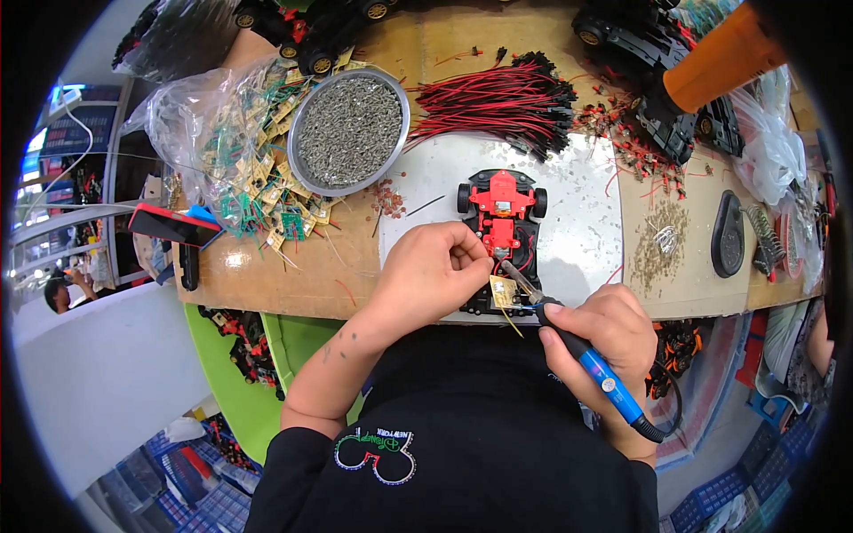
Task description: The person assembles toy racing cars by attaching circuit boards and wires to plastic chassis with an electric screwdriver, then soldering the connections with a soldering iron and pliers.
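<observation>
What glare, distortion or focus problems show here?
Head view: fisheye bows the tabletop's front edge, corners go black. Head view: glare spot on the tabletop left of the left hand, highlights on the clear plastic bag. Head view: soldering iron handle reads clearly; wire ends by its tip too small to judge focus.

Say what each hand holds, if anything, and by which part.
Right hand: soldering iron, by its black front grip. Left hand: pinched; whether it holds anything can't be told.
</observation>
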The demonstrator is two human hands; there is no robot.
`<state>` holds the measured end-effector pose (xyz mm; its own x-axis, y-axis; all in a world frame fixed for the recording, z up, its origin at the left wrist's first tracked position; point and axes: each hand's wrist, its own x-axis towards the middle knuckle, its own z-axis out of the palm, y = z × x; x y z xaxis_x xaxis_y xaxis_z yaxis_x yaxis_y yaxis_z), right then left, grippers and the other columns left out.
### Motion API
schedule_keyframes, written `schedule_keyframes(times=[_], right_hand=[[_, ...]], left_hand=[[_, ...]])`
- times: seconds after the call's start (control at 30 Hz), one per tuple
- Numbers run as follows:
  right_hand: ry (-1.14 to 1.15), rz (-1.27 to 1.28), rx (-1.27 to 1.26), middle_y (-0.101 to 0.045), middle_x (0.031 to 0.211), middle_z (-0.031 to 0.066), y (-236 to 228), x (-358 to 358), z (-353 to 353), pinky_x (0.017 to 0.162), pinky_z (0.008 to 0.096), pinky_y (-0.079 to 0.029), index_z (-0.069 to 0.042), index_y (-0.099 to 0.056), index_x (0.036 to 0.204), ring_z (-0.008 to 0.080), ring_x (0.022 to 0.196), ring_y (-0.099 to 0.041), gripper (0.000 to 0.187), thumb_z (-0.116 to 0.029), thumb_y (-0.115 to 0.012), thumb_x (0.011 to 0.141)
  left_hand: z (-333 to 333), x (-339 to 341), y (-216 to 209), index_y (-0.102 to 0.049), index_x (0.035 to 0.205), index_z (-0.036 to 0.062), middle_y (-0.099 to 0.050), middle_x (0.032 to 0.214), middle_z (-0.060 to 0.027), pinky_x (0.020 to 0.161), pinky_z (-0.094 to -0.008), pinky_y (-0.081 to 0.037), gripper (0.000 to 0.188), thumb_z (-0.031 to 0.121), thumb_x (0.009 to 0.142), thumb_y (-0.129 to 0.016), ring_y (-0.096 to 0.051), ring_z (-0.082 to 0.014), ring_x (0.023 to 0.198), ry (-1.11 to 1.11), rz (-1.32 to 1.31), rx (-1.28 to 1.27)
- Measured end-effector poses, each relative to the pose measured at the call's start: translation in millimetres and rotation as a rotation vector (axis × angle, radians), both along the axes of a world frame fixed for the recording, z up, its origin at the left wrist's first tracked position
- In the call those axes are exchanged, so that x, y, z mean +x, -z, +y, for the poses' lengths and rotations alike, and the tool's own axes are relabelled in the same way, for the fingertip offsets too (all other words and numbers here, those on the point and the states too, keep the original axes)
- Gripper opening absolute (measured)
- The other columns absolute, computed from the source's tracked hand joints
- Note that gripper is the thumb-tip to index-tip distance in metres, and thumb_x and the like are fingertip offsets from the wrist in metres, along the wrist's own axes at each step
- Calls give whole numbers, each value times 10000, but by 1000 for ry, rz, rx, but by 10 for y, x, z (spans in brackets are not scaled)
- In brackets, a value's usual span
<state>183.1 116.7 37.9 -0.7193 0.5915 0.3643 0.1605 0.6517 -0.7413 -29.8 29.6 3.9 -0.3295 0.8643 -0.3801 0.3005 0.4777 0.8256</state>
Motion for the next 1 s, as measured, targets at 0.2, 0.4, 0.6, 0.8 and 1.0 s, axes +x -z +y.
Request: schedule_keyframes(times=[0.2,0.4,0.6,0.8,1.0], right_hand=[[26,31,-41,-646,720,47,-40,92,34,586,325,-459,-43,-724,993,209,626,-586,331,-70,-855,690],[96,59,-211,-684,765,70,200,16,-139,586,293,-484,-32,-679,1122,210,642,-633,440,-200,-859,757],[22,-7,-194,-680,850,85,248,-184,-190,641,329,-510,-56,-639,1128,235,742,-653,432,-110,-849,753],[86,36,-235,-677,869,85,288,-227,-220,658,321,-526,-58,-627,1119,230,739,-673,387,20,-789,775],[138,46,-290,-678,868,83,292,-282,-215,680,308,-542,-57,-625,1128,208,759,-696,382,27,-778,789]], left_hand=[[16,-6,-14,-698,801,-3,-665,657,-64,582,-301,-503,170,166,780,-695,-628,-149,577,6,1,-16],[38,-13,-62,-687,829,-20,-653,702,-26,610,-258,-478,161,137,802,-709,-580,-82,647,28,-22,-74],[29,-6,-68,-694,846,-10,-641,689,-19,596,-259,-473,161,147,814,-708,-577,-81,635,24,-24,-77],[12,-19,-64,-693,852,-14,-636,671,-19,582,-264,-471,166,150,832,-710,-576,-88,618,53,-15,-31],[-93,26,-55,-698,888,3,-689,888,-50,745,-261,-483,124,106,824,-727,-628,-109,821,-111,7,222]])
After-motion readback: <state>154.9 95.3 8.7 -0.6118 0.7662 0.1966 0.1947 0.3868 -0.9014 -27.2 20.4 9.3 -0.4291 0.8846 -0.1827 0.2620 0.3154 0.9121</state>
